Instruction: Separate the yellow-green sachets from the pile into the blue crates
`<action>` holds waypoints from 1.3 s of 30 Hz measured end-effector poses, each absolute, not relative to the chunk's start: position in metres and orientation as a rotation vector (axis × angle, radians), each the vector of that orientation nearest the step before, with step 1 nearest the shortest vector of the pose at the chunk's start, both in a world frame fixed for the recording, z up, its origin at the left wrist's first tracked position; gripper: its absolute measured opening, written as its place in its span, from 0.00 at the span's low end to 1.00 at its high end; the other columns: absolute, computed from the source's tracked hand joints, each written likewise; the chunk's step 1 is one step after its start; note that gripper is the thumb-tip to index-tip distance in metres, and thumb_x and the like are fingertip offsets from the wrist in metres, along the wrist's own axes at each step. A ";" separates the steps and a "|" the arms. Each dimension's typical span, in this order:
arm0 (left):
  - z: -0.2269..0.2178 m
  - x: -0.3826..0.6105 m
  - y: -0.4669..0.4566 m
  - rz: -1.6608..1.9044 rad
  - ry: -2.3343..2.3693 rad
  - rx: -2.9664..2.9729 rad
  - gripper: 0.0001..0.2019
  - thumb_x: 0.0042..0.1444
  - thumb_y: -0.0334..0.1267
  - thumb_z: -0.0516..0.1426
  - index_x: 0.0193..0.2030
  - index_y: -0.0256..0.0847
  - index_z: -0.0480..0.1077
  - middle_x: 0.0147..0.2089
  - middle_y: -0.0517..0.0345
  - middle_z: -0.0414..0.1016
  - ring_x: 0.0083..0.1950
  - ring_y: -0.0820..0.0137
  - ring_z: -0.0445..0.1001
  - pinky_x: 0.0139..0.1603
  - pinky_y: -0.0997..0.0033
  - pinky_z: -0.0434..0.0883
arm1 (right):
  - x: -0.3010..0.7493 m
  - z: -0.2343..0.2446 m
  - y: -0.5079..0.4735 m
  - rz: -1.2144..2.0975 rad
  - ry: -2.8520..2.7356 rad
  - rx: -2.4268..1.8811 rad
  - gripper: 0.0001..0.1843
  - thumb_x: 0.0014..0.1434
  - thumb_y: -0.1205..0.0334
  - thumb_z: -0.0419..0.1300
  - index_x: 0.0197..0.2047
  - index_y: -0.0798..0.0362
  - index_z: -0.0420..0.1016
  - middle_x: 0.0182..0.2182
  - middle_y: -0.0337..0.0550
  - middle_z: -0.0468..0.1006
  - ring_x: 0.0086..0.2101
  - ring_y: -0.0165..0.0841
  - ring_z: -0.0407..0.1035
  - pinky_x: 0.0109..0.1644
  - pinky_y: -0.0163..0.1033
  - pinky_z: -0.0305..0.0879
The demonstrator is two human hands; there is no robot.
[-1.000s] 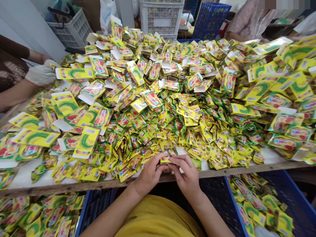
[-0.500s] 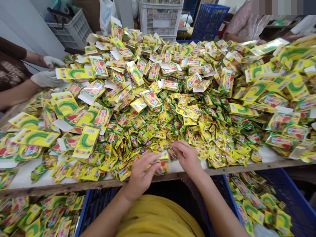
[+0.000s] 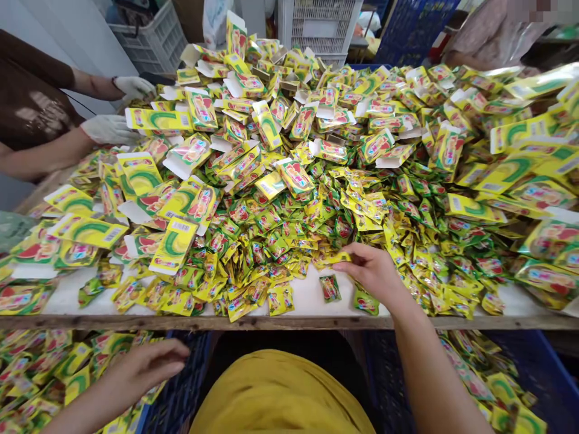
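Observation:
My right hand (image 3: 375, 272) reaches over the table's front edge and pinches a small yellow sachet (image 3: 337, 258) at the near side of the big sachet heap (image 3: 316, 217). A lone sachet (image 3: 330, 288) lies on the white tabletop just below it. My left hand (image 3: 147, 366) hangs low at the left, below the table's edge, over the blue crate (image 3: 174, 392) of packed sachets (image 3: 58, 374). Its fingers are loosely spread and nothing shows in them.
Flat yellow-green cartons (image 3: 176, 244) lie over the left and far table. A co-worker's white-gloved hands (image 3: 111, 128) work at the far left. A second blue crate (image 3: 534, 374) of sachets stands lower right. White (image 3: 316, 24) and blue baskets stand behind the table.
My left hand has dropped from the table's edge down to the left crate and no longer holds the sachets. My right hand has moved right and pinched a sachet from the heap.

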State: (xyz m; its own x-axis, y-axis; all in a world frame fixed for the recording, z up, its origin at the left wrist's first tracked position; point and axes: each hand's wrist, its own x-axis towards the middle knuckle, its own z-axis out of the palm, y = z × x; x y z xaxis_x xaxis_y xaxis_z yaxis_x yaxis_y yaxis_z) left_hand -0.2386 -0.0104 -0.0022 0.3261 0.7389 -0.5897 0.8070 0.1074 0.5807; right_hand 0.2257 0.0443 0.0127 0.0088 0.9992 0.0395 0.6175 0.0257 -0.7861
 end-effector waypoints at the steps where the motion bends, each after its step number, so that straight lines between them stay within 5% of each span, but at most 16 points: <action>1: 0.009 -0.217 -0.004 -0.078 1.293 1.607 0.14 0.55 0.50 0.55 0.39 0.49 0.78 0.39 0.59 0.82 0.41 0.62 0.79 0.42 0.73 0.74 | 0.228 0.015 0.037 0.824 -1.632 -1.696 0.11 0.53 0.54 0.65 0.30 0.54 0.75 0.21 0.34 0.68 0.21 0.27 0.60 0.23 0.32 0.55; 5: 0.044 -0.141 0.024 -0.053 0.960 1.638 0.10 0.57 0.44 0.57 0.41 0.47 0.78 0.40 0.58 0.81 0.41 0.66 0.78 0.42 0.75 0.72 | 0.224 0.011 0.021 1.036 -1.892 -1.674 0.02 0.53 0.67 0.62 0.32 0.53 0.77 0.25 0.35 0.75 0.25 0.28 0.67 0.28 0.31 0.60; 10: 0.049 -0.136 0.044 -0.005 0.906 1.702 0.10 0.56 0.42 0.58 0.43 0.47 0.77 0.41 0.58 0.80 0.41 0.67 0.77 0.42 0.75 0.72 | 0.211 -0.010 0.033 0.832 -2.142 -1.889 0.25 0.45 0.78 0.60 0.48 0.52 0.75 0.32 0.41 0.80 0.31 0.32 0.73 0.37 0.35 0.66; 14: 0.049 -0.181 0.055 0.201 1.241 1.703 0.12 0.56 0.46 0.58 0.43 0.45 0.77 0.43 0.57 0.80 0.44 0.64 0.78 0.45 0.71 0.73 | 0.213 -0.012 0.034 0.672 -2.304 -1.790 0.22 0.44 0.77 0.59 0.44 0.53 0.76 0.46 0.49 0.77 0.43 0.38 0.73 0.47 0.39 0.67; 17: 0.047 -0.211 0.062 0.560 1.665 1.700 0.14 0.55 0.47 0.58 0.40 0.39 0.76 0.40 0.52 0.80 0.42 0.62 0.77 0.44 0.66 0.74 | 0.223 -0.020 0.023 0.425 -2.424 -1.658 0.16 0.45 0.75 0.57 0.37 0.52 0.76 0.44 0.51 0.77 0.45 0.43 0.72 0.49 0.45 0.67; 20: 0.033 -0.224 0.076 0.838 2.014 1.790 0.17 0.53 0.46 0.59 0.45 0.37 0.73 0.45 0.49 0.78 0.46 0.60 0.76 0.48 0.60 0.73 | 0.234 -0.042 0.010 0.344 -2.433 -1.491 0.07 0.47 0.68 0.59 0.32 0.50 0.72 0.32 0.48 0.79 0.33 0.42 0.75 0.32 0.42 0.70; 24: 0.013 -0.215 0.098 0.760 2.252 1.972 0.31 0.47 0.43 0.65 0.58 0.36 0.66 0.54 0.41 0.72 0.56 0.51 0.70 0.56 0.50 0.67 | 0.240 -0.054 -0.014 0.268 -2.298 -1.463 0.07 0.53 0.61 0.59 0.38 0.46 0.73 0.30 0.44 0.80 0.27 0.40 0.76 0.27 0.41 0.69; 26: 0.012 -0.205 0.103 0.666 2.310 2.011 0.30 0.47 0.40 0.64 0.58 0.36 0.66 0.54 0.40 0.72 0.57 0.49 0.69 0.55 0.48 0.67 | 0.240 -0.049 -0.026 0.296 -2.269 -1.523 0.03 0.54 0.59 0.58 0.33 0.45 0.73 0.28 0.43 0.80 0.26 0.39 0.76 0.25 0.40 0.69; 31: 0.047 -0.183 0.090 0.937 2.085 1.898 0.29 0.49 0.41 0.62 0.59 0.39 0.65 0.48 0.49 0.76 0.47 0.60 0.75 0.49 0.61 0.72 | 0.223 -0.022 -0.030 0.324 -2.044 -1.721 0.11 0.60 0.52 0.54 0.37 0.48 0.73 0.28 0.44 0.80 0.28 0.40 0.76 0.29 0.41 0.71; 36: 0.085 -0.131 0.055 0.722 1.394 1.936 0.12 0.52 0.41 0.61 0.40 0.38 0.78 0.42 0.53 0.80 0.41 0.67 0.76 0.45 0.72 0.70 | 0.164 0.021 -0.015 0.385 -2.074 -1.312 0.09 0.59 0.51 0.58 0.38 0.47 0.71 0.55 0.49 0.72 0.54 0.46 0.68 0.58 0.52 0.63; 39: 0.071 -0.091 0.039 0.652 1.173 1.768 0.15 0.52 0.49 0.61 0.37 0.39 0.78 0.36 0.57 0.80 0.37 0.70 0.76 0.37 0.76 0.69 | 0.145 0.019 -0.017 0.503 -2.142 -1.234 0.11 0.59 0.54 0.57 0.46 0.44 0.71 0.58 0.48 0.69 0.56 0.47 0.66 0.59 0.54 0.62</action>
